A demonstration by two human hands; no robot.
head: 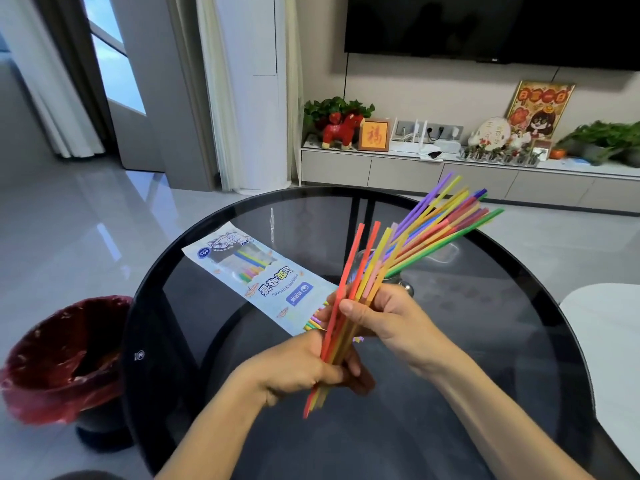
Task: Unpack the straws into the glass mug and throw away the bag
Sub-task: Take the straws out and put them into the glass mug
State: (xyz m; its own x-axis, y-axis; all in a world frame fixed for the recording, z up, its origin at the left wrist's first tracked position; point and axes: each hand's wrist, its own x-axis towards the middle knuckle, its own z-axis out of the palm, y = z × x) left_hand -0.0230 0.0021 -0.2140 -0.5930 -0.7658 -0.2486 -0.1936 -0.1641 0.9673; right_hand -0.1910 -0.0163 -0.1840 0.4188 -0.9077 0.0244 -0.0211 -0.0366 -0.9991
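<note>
Both of my hands hold a fanned bundle of coloured straws [412, 237] above the round dark glass table [450, 375]. My left hand [304, 368] grips the lower ends. My right hand [384, 317] clasps the bundle a little higher. The straws spread up and to the right. The printed straw bag [256, 271] lies flat on the table to the left of my hands, with a few straw ends showing at its near opening. The glass mug [398, 268] stands behind the straws and is mostly hidden by them.
A bin with a red liner [59, 358] stands on the floor left of the table. A white seat edge [606, 323] is at the right. A TV cabinet with ornaments and plants [415, 164] runs along the far wall.
</note>
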